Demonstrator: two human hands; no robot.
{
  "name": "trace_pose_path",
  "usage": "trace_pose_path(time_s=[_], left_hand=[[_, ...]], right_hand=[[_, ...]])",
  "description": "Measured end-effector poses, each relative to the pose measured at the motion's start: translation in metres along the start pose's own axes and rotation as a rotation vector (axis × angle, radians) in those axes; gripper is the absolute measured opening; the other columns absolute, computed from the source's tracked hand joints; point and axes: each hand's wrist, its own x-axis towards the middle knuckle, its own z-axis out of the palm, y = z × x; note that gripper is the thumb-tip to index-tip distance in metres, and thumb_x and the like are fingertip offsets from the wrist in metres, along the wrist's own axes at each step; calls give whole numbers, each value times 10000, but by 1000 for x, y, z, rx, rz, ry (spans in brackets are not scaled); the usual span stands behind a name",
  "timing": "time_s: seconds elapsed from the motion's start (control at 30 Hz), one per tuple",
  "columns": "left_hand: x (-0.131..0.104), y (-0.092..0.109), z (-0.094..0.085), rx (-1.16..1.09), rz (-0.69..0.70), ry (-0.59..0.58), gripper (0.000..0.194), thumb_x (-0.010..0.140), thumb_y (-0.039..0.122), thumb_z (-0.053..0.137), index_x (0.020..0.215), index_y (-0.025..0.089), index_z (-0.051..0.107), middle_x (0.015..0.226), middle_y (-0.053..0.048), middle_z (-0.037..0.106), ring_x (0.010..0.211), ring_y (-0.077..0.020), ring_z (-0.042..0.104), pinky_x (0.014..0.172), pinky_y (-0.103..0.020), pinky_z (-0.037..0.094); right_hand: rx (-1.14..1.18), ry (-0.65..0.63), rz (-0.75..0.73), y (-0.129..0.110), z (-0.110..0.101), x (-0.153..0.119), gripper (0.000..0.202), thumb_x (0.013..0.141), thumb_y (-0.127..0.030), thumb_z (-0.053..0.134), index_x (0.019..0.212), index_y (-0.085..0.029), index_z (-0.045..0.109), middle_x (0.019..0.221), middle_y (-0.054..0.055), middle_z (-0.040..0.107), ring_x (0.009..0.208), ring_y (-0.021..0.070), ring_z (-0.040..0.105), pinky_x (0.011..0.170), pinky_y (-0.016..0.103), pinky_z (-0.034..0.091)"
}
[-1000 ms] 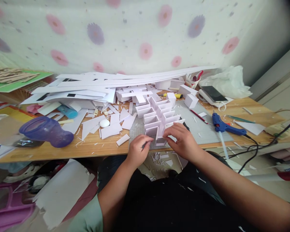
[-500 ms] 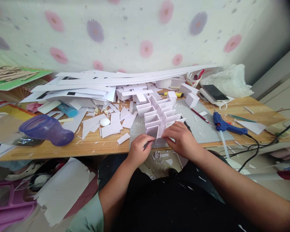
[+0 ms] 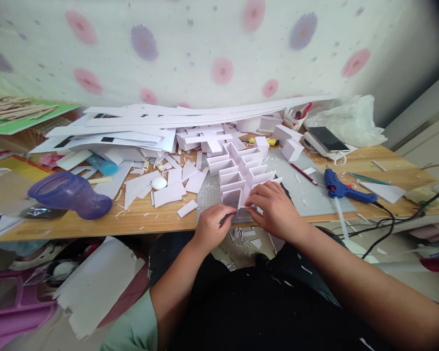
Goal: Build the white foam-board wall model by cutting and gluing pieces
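White board model (image 3: 246, 168) stands just right of centre frame, upright walls branching off a spine, on a grey cutting mat (image 3: 309, 200). Left hand (image 3: 211, 227) sits below and left of it: thumb and forefinger nearly pinched, tips at the near-end panel (image 3: 240, 202); can't tell whether they touch or hold anything. Right hand (image 3: 276, 207) curls over the lower-right walls, thumb and fingers partly open, seemingly in contact; can't tell if a panel is gripped.

Handling, my judgement: brace the near end from both sides with light, even fingertip pressure, panel square to its neighbours. Pushing hard would probably bow thin walls or break joints. Glue gun (image 3: 347, 189) lies at right of frame, so any fresh seam could be hot; fingertips better off it.

Hidden: right hand covers the nearest right-side walls and their joints. Dark patch between left thumb and forefinger unclear, could be shadow. Glue lines too small to see. Right forearm (image 3: 354, 265) cut off at lower right; translucent item (image 3: 9, 187) at far left cropped, unidentifiable.
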Motion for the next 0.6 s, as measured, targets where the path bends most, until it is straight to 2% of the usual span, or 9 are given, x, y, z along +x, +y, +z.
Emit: trace_pose_path(time_s=[0.6], left_hand=[[-1,0,1,44,56,42,197,836,88,543,954,186,666,817,-36,738,746,-149,698,689,-257,549]], right_hand=[[56,-27,-46,6,2,4,78,841,-185,613,786,-178,668,814,54,623,829,215,506,810,362,361]])
